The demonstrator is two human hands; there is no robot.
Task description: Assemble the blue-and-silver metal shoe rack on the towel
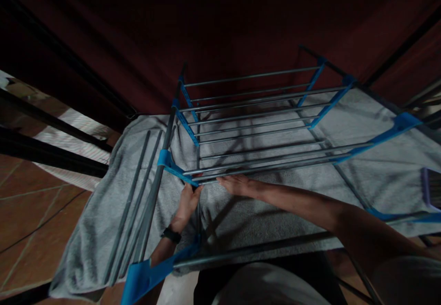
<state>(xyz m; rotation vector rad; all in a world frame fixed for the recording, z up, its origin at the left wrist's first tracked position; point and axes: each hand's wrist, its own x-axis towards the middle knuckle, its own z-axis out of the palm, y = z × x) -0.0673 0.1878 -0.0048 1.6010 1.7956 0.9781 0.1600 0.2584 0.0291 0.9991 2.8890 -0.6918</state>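
A rack frame of grey metal tubes and blue plastic brackets stands on a grey towel (234, 213). My left hand (188, 201), with a dark band at its wrist, is closed on the lower end of a blue bracket (177, 172) at the rack's left side. Just to the right, my right hand (236, 185) grips a thin metal rod (208, 182) close to where it meets that bracket. The fingertips of both hands are partly hidden. The rod's far end runs toward another blue bracket (358, 150) on the right.
Several loose grey tubes (132, 204) lie on the towel at the left. A blue corner piece (141, 279) and a crossing tube (248, 251) are near my body. A purple-edged object (429, 188) sits at the right. Dark red fabric (220, 29) hangs behind.
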